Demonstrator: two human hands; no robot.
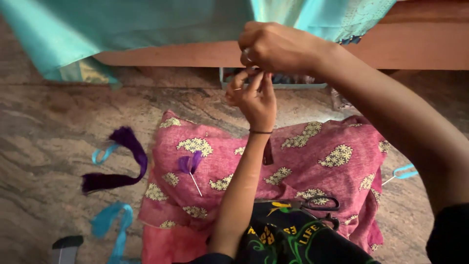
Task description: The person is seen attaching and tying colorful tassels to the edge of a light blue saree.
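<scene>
My right hand (pixel 278 46) is closed at the lower edge of a turquoise cloth (pixel 132 24) that hangs over a wooden ledge (pixel 415 46). Just below it, my left hand (pixel 254 98) is raised with its fingertips pinched together, touching the right hand's fingers. Whatever is pinched between them is too small to make out. A small purple tassel on a thin stick (pixel 190 166) lies on a pink flowered pillow (pixel 312 161) in front of me. Black-handled scissors (pixel 315 205) rest on the pillow's near side.
A hank of purple thread (pixel 122 164) and hanks of light blue thread (pixel 115 222) lie on the stone floor to the left. A blue loop-shaped tool (pixel 404 171) lies to the right. A shallow box (pixel 293 80) stands under the ledge.
</scene>
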